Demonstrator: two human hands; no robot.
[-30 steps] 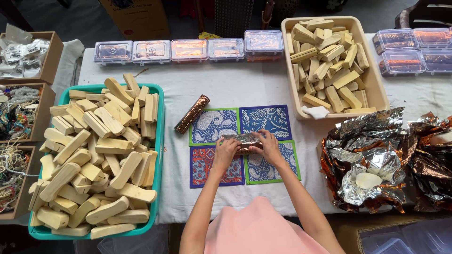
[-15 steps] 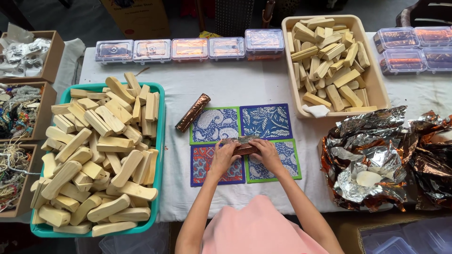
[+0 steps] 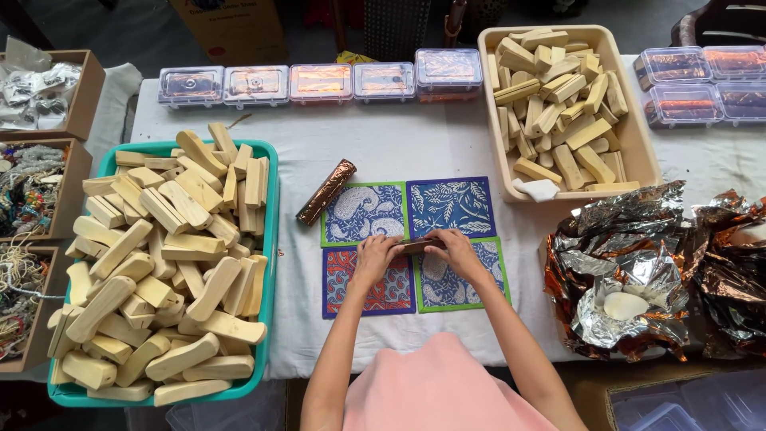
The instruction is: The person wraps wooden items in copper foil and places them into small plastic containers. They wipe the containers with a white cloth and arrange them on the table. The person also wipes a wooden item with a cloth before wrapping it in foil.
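Observation:
My left hand (image 3: pixel 373 257) and my right hand (image 3: pixel 453 249) together grip a small foil-wrapped block (image 3: pixel 418 245) from either end, over four patterned cloth squares (image 3: pixel 447 206) on the white table. Only a narrow brown strip of the block shows between my fingers. A finished copper-foil roll (image 3: pixel 326 191) lies tilted just left of the squares. A teal tray (image 3: pixel 270 239) heaped with pale wooden blocks (image 3: pixel 163 263) stands to my left. A beige tray (image 3: pixel 638 140) with more blocks sits at the back right.
Crumpled copper and silver foil sheets (image 3: pixel 638 271) lie at the right with a white lump (image 3: pixel 624 305) on them. Clear plastic boxes (image 3: pixel 319 82) line the far edge, with more boxes (image 3: pixel 686 104) at the far right. Cardboard boxes (image 3: pixel 48 96) of oddments stand beside the table on the left.
My hands have closed in around the foil-wrapped block and pressed the shiny wrap down; less of the silver foil shows between my fingers than before.

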